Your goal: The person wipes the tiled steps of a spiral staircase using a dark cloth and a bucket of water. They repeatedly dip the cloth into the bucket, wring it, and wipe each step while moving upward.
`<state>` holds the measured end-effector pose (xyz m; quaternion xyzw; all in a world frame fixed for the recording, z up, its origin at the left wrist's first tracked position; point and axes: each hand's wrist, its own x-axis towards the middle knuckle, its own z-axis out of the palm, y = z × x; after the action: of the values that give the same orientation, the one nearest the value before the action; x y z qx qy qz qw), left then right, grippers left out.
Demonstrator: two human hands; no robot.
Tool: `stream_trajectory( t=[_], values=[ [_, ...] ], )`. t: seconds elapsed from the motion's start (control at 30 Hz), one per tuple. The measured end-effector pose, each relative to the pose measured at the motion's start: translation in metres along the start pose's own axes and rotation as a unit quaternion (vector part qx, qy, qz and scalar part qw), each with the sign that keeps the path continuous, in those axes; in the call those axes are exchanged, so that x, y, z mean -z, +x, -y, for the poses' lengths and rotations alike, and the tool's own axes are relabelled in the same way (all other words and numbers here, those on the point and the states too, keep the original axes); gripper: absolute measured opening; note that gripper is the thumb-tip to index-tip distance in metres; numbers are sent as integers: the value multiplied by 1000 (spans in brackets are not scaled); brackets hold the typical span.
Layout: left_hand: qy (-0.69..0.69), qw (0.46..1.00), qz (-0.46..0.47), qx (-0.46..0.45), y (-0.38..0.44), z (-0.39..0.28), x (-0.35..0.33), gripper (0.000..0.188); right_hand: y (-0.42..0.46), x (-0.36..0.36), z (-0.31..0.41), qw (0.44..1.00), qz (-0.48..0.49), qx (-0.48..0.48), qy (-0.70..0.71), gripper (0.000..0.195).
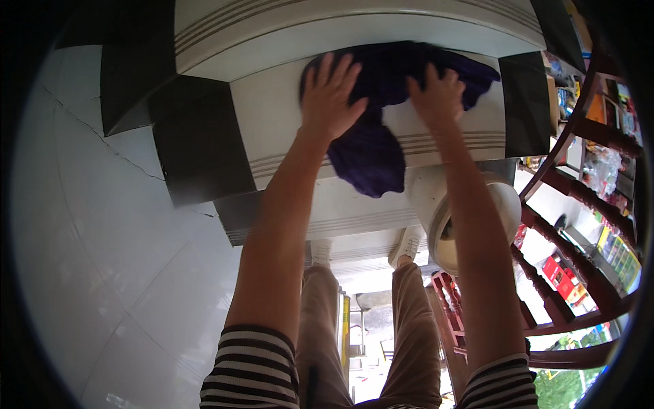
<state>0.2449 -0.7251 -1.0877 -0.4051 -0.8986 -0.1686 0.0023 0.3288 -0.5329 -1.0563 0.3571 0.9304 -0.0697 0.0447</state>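
A dark purple cloth [380, 66] lies spread and rumpled over a white stair step [271, 112], up against the riser behind it. One end of the cloth hangs over the grooved front edge. My left hand [332, 97] rests flat on the cloth's left part, fingers spread. Toward the cloth's right part, my right hand [438, 97] presses down with its fingers partly bent; blur hides whether they pinch the fabric. Below my right forearm stands a whitish bucket [426, 189], partly covered by the arm.
Dark tiles [202, 138] border the steps on the left, beside a pale tiled wall [102, 220] with a crack. A reddish-brown wooden railing [577, 191] curves along the right, with shelved goods behind it. My white shoes [407, 248] stand on a lower step.
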Motion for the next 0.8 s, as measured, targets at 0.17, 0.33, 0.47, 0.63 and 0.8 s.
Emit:
stream_trajectory(
  t=[0.17,0.33,0.47,0.63,0.8],
  values=[
    [81,985,6,151,-87,78,47,67,-56,-16,124,990,12,123,61,40],
    [73,967,-61,234,-160,117,80,41,-95,-38,176,925,29,78,370,32],
    [-21,914,-110,390,-152,153,94,37,-94,-4,198,582,234,-248,738,32],
    [-144,836,-18,529,-69,133,111,36,-43,24,219,401,195,-282,850,29],
    [-594,409,-385,576,-19,144,132,28,-26,41,204,270,246,-326,872,20]
  ],
)
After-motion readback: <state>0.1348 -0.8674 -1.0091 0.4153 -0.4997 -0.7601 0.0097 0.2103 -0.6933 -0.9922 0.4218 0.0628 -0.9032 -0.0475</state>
